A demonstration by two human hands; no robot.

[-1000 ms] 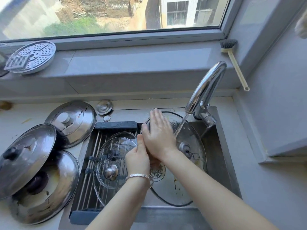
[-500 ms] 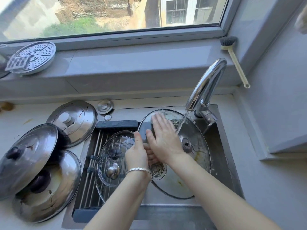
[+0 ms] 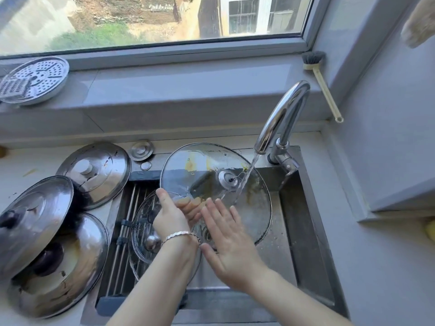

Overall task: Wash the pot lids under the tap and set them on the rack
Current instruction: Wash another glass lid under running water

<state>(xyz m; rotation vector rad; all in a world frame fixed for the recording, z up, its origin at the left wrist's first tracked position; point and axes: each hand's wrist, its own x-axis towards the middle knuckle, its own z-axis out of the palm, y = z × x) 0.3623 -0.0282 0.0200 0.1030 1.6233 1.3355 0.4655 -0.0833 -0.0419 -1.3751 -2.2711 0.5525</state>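
A home kitchen: a steel sink (image 3: pixel 306 231) with a chrome tap (image 3: pixel 280 118) under a window (image 3: pixel 150 20), pot lids (image 3: pixel 94 172) piled on the counter (image 3: pixel 14 170), a dish brush (image 3: pixel 322 83) on the sill.

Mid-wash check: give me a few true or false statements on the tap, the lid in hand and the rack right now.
1. Water runs from the tap. True.
2. The left hand grips the large glass lid at its edge. True.
3. The right hand holds a brush. False: it is open and flat; the brush leans in the window corner.
4. The rack holds nothing. False: a smaller glass lid lies on it.
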